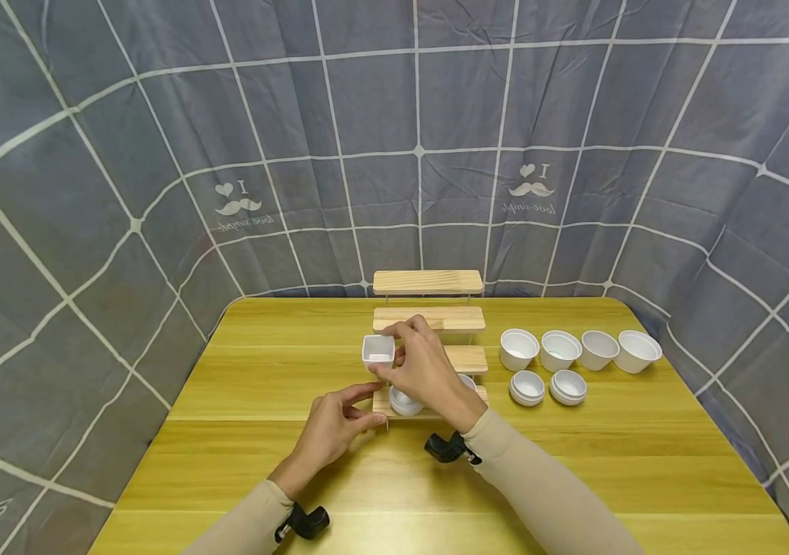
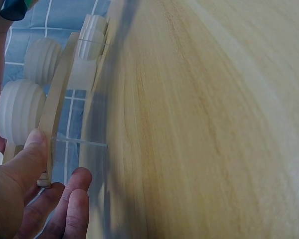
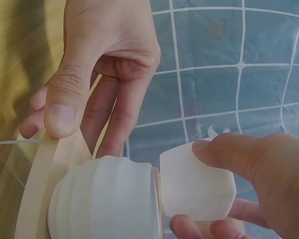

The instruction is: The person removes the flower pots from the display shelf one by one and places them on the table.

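A tiered rack with several pale wooden steps (image 1: 429, 317) stands mid-table. My right hand (image 1: 429, 374) pinches a small white square bowl (image 1: 378, 348) between thumb and fingers, mouth up, at the rack's left side. In the right wrist view the square bowl (image 3: 192, 181) overlaps the edge of a step beside round white bowls (image 3: 107, 196). My left hand (image 1: 334, 425) grips the left end of the lowest step (image 2: 60, 92), thumb above and fingers beneath. Round white bowls (image 1: 404, 401) sit on that step, partly hidden by my right arm.
Several larger white bowls (image 1: 519, 349) stand in a row right of the rack. In front of them are two small stacks of shallow white bowls (image 1: 527, 388). A grey checked curtain (image 1: 381, 185) hangs around the wooden table (image 1: 263, 385).
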Tool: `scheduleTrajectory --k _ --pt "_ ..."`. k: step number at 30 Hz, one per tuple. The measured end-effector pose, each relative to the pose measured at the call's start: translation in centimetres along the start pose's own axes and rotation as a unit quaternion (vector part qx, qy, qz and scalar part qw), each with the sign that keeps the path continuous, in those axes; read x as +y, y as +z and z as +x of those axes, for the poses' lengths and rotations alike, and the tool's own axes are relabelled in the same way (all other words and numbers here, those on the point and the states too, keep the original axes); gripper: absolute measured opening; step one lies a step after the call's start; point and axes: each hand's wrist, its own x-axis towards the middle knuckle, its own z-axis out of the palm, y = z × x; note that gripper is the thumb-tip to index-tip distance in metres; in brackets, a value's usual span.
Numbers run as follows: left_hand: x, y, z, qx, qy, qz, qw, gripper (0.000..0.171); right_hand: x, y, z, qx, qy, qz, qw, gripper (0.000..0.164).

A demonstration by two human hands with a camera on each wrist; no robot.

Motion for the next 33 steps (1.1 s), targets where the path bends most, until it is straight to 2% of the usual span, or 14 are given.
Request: scheduleTrajectory --k 4,16,33 --pt "0.0 0.0 0.0 -0.001 0.007 0.003 1.0000 0.050 -0.1 -0.2 -0.1 0.001 0.002 0.007 1.000 0.061" --pt "0.1 -0.1 0.0 -0.002 -0.008 -0.003 1.0000 0.051 -0.4 -1.5 -0.7 0.009 0.011 0.005 1.000 0.061" --pt "0.0 -0.2 0.1 -0.001 -0.014 -0.008 0.9999 0.051 0.2 -2.7 -1.4 0.026 0.023 0.007 0.999 0.059"
